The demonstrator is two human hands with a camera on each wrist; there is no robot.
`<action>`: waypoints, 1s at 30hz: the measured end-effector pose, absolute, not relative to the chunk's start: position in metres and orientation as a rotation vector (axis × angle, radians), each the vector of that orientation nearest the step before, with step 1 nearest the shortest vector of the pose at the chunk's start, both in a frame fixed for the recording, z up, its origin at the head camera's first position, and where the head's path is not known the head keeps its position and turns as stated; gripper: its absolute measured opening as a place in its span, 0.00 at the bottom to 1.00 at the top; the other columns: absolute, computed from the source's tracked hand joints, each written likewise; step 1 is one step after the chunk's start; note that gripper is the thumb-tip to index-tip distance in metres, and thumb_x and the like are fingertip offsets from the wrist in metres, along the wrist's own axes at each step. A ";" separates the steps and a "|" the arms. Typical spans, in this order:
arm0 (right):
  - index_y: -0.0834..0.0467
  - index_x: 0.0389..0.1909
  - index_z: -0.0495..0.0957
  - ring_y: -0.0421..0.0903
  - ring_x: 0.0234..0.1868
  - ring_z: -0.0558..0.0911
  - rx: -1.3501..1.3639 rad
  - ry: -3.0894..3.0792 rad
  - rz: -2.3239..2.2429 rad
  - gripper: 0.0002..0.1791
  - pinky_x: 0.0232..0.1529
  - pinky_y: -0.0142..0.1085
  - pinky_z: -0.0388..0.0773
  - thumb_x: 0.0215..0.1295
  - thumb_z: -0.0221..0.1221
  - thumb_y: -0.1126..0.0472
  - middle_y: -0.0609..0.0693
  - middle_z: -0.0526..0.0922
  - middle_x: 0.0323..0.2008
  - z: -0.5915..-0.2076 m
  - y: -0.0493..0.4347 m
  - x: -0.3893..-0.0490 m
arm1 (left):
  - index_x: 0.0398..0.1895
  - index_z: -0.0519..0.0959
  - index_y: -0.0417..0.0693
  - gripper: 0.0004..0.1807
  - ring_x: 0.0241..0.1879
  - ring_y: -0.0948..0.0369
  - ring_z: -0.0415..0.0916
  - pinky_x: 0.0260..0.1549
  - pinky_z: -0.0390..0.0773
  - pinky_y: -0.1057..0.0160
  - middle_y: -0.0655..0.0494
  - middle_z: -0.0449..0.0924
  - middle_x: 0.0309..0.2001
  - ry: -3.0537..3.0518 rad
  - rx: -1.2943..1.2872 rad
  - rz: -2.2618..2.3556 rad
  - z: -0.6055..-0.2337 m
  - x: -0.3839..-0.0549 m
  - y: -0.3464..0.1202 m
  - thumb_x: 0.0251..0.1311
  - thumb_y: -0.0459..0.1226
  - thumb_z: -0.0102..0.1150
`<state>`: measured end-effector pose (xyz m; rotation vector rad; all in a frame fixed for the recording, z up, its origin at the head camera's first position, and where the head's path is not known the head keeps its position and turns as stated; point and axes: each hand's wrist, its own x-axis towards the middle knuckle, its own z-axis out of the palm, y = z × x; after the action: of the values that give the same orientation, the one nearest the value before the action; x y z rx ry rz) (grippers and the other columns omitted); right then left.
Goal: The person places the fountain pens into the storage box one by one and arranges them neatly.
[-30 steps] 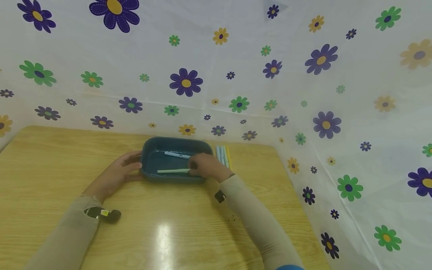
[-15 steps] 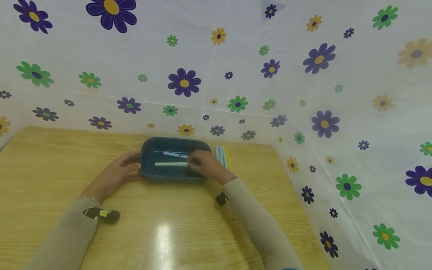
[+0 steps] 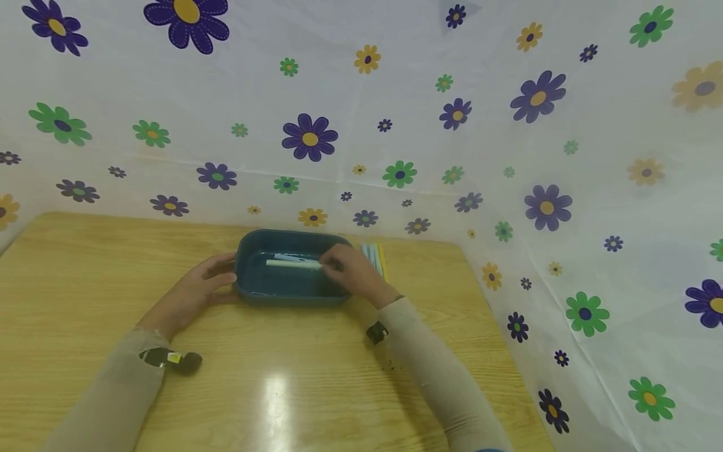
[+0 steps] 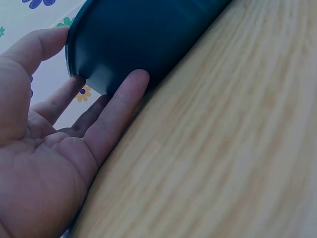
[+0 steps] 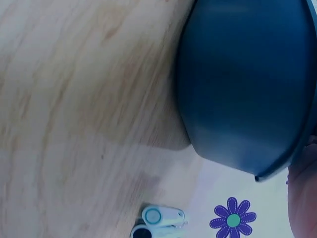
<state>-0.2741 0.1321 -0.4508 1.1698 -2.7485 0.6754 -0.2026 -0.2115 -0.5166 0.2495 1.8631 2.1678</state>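
A dark blue-green rectangular tray (image 3: 294,301) stands near the back of the table. My left hand (image 3: 198,285) rests at its left end; in the left wrist view the thumb (image 4: 52,42) meets the rim and the other fingers extend along the outer wall. Over the tray's right end, my right hand (image 3: 356,270) pinches the right end of a pale green marker (image 3: 290,264). Just behind that marker, a light blue marker (image 3: 281,256) lies in the tray, its right part hidden. Only an edge of the right hand (image 5: 303,198) shows in the right wrist view.
Right of the tray, several light blue markers (image 3: 371,254) and a yellow one (image 3: 383,262) lie side by side, partly behind the right hand. A white flowered cloth (image 3: 339,113) hangs behind and right of the wooden table (image 3: 226,383).
My right hand has carried the pale green marker from the tray's front side back toward the light blue marker, almost alongside it. The left hand and tray have stayed put.
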 end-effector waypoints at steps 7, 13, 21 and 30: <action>0.54 0.41 0.80 0.37 0.41 0.78 1.220 -2.687 0.674 0.07 0.45 0.25 0.77 0.63 0.61 0.61 0.45 0.82 0.39 -0.446 0.139 -0.275 | 0.71 0.57 0.50 0.32 0.57 0.60 0.72 0.52 0.78 0.49 0.47 0.57 0.68 1.858 0.238 2.175 -0.515 -0.203 -0.211 0.65 0.40 0.55; 0.53 0.41 0.80 0.38 0.42 0.78 1.193 -2.697 0.653 0.07 0.47 0.27 0.76 0.63 0.60 0.61 0.44 0.81 0.40 -0.445 0.149 -0.276 | 0.72 0.55 0.48 0.33 0.57 0.58 0.71 0.52 0.77 0.47 0.40 0.53 0.70 1.864 0.294 2.163 -0.516 -0.202 -0.213 0.67 0.39 0.53; 0.53 0.42 0.79 0.38 0.43 0.77 1.156 -2.708 0.708 0.07 0.47 0.31 0.77 0.65 0.59 0.60 0.44 0.81 0.42 -0.440 0.161 -0.271 | 0.72 0.55 0.48 0.33 0.57 0.58 0.71 0.52 0.78 0.48 0.41 0.53 0.69 1.857 0.282 2.165 -0.516 -0.203 -0.212 0.66 0.40 0.54; 0.52 0.44 0.79 0.36 0.41 0.78 1.119 -2.730 0.779 0.08 0.46 0.31 0.79 0.65 0.59 0.60 0.43 0.81 0.41 -0.437 0.175 -0.269 | 0.72 0.56 0.50 0.33 0.58 0.58 0.71 0.52 0.78 0.49 0.42 0.53 0.70 1.871 0.261 2.154 -0.513 -0.201 -0.211 0.66 0.41 0.55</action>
<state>-0.2691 0.1753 -0.4367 1.1195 -2.7304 0.7795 -0.2008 -0.2114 -0.5134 0.2605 1.8709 2.1538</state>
